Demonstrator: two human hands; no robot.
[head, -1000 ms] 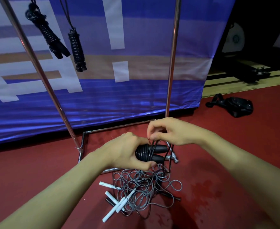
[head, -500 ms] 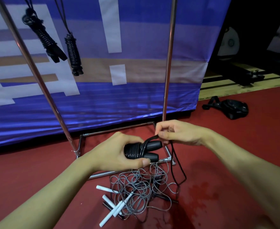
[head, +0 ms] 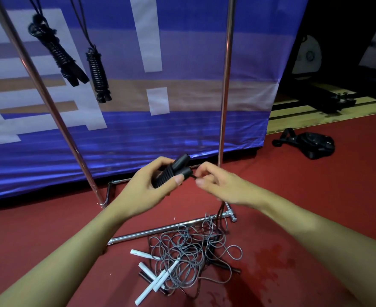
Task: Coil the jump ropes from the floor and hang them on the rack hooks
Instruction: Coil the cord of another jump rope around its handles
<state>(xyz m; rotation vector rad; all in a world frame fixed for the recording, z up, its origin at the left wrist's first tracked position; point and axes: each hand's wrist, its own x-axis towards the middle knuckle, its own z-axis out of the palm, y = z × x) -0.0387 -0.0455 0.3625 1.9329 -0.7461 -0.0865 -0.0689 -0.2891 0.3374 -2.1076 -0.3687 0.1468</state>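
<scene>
At the bottom centre of the frame, a tangle of thin grey jump-rope cord [head: 189, 258] lies on the red floor [head: 293, 207], with several white stick-shaped handles [head: 153, 282] fanned out at its lower left edge. Just beyond it runs the chrome base bar of the metal rack [head: 160, 229].

Above the pile, mid-frame, the left hand [head: 151, 185] has its grip curled round a pair of black ribbed jump-rope handles [head: 171, 171], thumb pressed across them, their ends pointing up and to the right. Just right of them, the right hand [head: 218, 185] pinches the black cord [head: 193, 177] where it leaves the handles; the same cord reappears below that hand and drops to the pile.

Farther back, two chrome rack poles [head: 224, 85] rise in front of a blue banner with white and tan blocks [head: 182, 63]. At the upper left, two coiled black jump ropes [head: 98, 74] hang by their cords; the hooks lie outside the frame. At the right, a black strapped bag [head: 313, 145] lies on the floor.
</scene>
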